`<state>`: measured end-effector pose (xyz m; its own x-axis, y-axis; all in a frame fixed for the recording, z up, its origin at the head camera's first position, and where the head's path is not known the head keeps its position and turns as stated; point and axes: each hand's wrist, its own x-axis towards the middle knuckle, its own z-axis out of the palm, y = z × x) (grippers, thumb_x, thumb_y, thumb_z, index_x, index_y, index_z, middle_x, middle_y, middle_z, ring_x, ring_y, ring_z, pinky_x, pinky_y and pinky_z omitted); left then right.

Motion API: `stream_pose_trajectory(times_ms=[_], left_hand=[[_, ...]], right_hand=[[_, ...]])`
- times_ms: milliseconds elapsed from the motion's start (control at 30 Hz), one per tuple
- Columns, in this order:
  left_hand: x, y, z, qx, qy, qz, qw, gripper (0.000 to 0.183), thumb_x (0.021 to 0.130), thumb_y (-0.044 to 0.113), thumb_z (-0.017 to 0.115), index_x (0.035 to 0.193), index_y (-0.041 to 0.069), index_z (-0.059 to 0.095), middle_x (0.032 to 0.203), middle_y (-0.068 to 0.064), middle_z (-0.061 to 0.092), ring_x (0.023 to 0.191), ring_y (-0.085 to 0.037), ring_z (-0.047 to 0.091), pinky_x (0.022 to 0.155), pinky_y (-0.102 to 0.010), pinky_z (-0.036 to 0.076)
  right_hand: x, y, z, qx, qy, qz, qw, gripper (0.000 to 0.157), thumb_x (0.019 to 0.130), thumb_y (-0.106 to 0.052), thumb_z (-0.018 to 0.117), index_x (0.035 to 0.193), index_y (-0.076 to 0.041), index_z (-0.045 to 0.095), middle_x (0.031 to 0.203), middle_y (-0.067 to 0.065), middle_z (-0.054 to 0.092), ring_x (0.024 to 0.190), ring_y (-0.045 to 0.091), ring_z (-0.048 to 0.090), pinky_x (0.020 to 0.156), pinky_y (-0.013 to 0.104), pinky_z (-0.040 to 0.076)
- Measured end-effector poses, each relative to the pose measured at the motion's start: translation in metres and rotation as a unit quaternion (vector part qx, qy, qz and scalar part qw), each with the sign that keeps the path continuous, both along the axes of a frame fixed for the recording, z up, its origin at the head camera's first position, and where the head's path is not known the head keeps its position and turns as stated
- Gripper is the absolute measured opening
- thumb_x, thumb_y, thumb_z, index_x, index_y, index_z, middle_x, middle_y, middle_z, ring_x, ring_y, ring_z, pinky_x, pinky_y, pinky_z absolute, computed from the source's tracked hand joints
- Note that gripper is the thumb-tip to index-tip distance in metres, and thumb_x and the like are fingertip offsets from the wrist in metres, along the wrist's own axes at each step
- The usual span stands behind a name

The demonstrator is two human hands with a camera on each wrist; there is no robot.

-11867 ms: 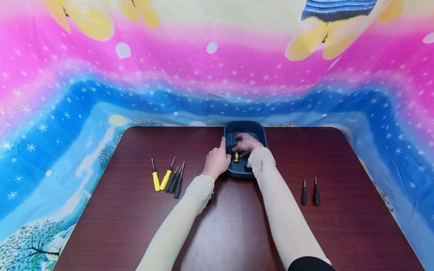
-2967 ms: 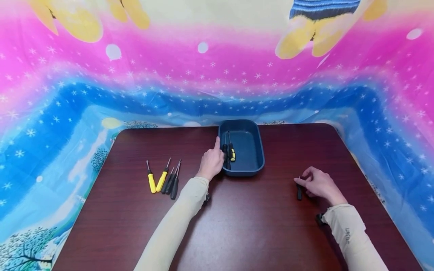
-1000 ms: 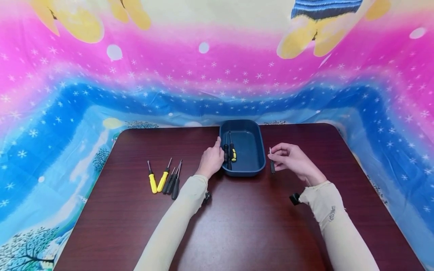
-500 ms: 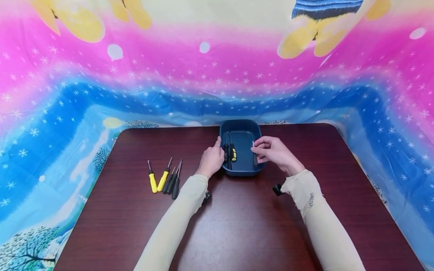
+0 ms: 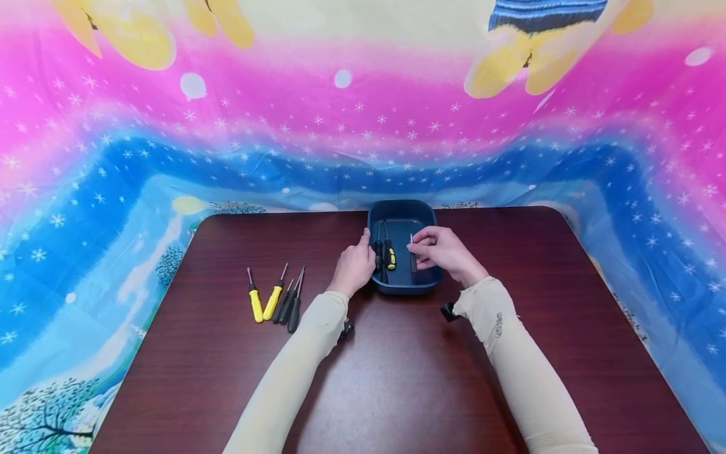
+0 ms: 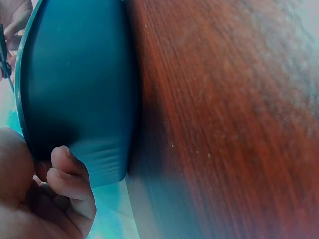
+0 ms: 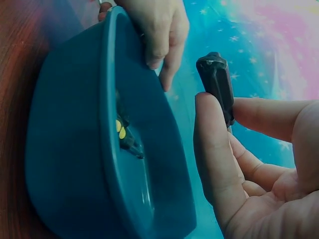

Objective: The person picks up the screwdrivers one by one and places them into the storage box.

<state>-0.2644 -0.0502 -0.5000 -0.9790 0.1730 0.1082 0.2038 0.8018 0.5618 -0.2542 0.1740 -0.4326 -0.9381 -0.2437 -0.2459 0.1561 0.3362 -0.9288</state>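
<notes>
A dark blue plastic bin stands at the table's far edge. My left hand grips its left rim, index finger stretched along it; in the left wrist view, curled fingers show at the bin's wall. Over the bin's right half, my right hand pinches a small black screwdriver, shaft up and handle down in the head view. The right wrist view shows its handle between thumb and fingers. Along the bin's left side lie a black-and-yellow screwdriver and black screwdrivers, partly hidden by the wall in the right wrist view.
On the left of the brown table lie two yellow-handled screwdrivers and several black-handled screwdrivers side by side. A printed cloth hangs close behind the table and around its sides.
My right hand picked up the black screwdriver on the right of the table and carried it left over the bin. Both black screwdrivers once there are gone from that spot. My left hand stays at the rim.
</notes>
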Motion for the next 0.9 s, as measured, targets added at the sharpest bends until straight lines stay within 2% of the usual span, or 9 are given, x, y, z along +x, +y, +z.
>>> stream_pose_trajectory(times_ms=[300, 633, 800, 900], left_hand=[[0.0, 0.0, 0.0, -0.002, 0.005, 0.001, 1.0, 0.054, 0.109, 0.017, 0.046, 0.16, 0.004, 0.036, 0.054, -0.005, 0.051, 0.045, -0.021, 0.047, 0.05, -0.034, 0.039], [-0.001, 0.0, -0.001, -0.002, -0.004, 0.004, 1.0, 0.054, 0.109, 0.019, 0.045, 0.161, 0.005, 0.035, 0.056, -0.004, 0.052, 0.046, -0.021, 0.049, 0.051, -0.034, 0.041], [-0.001, 0.001, -0.001, -0.003, -0.004, 0.003, 1.0, 0.055, 0.11, 0.019, 0.045, 0.161, 0.005, 0.034, 0.055, -0.004, 0.051, 0.045, -0.021, 0.048, 0.05, -0.033, 0.04], [0.0, 0.001, -0.001, -0.005, -0.002, 0.003, 1.0, 0.055, 0.109, 0.018, 0.046, 0.161, 0.005, 0.035, 0.055, -0.004, 0.052, 0.045, -0.021, 0.048, 0.049, -0.033, 0.04]], right_hand=[[-0.003, -0.01, -0.009, 0.004, -0.015, -0.007, 1.0, 0.028, 0.1, -0.013, 0.069, 0.12, 0.004, 0.061, 0.098, 0.012, 0.067, 0.074, 0.02, 0.068, 0.09, 0.054, 0.059], [-0.003, -0.018, -0.019, 0.028, -0.021, -0.003, 0.999, 0.029, 0.101, -0.014, 0.068, 0.123, 0.004, 0.061, 0.116, 0.026, 0.069, 0.076, 0.019, 0.069, 0.089, 0.052, 0.06], [-0.002, -0.021, -0.023, 0.05, -0.01, -0.001, 0.999, 0.029, 0.101, -0.012, 0.067, 0.123, 0.006, 0.061, 0.115, 0.027, 0.071, 0.071, 0.017, 0.071, 0.087, 0.053, 0.06], [-0.003, -0.023, -0.025, 0.065, -0.006, -0.002, 0.998, 0.026, 0.102, -0.011, 0.066, 0.121, 0.005, 0.061, 0.112, 0.027, 0.072, 0.069, 0.017, 0.072, 0.083, 0.049, 0.062]])
